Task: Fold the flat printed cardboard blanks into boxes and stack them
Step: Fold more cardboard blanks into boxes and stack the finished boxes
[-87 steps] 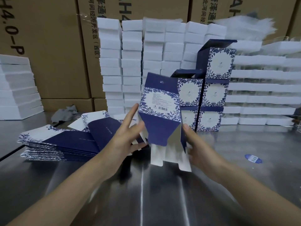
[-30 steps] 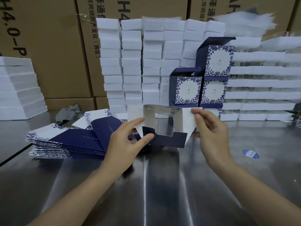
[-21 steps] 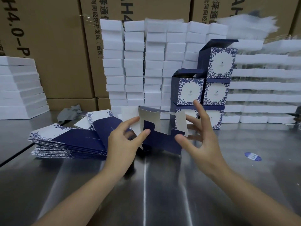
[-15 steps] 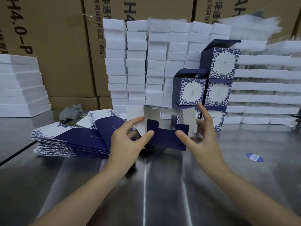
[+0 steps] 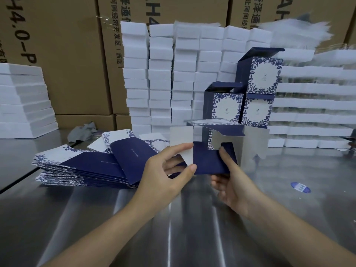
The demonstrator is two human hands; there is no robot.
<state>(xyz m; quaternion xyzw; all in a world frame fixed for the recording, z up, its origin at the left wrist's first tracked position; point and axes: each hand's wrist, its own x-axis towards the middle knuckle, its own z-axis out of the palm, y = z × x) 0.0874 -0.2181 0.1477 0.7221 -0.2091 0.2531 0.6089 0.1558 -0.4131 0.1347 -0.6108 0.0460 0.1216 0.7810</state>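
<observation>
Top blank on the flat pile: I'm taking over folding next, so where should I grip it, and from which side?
Probably pinch the top blank at its near right navy corner, coming from the right: it lies skewed on the pile, and that corner appears lifted off the sheets below, so fingers can slip beneath.

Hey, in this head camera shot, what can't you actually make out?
Right hand fingers: head view, behind the half-folded box; only the thumb shows.
Finished boxes: head view, lowest row mostly covered by that box.
Blue sticker: head view, print too small.
Cartons: head view, lettering cut off by the top edge.
Right flap: head view, motion-blurred.
</observation>
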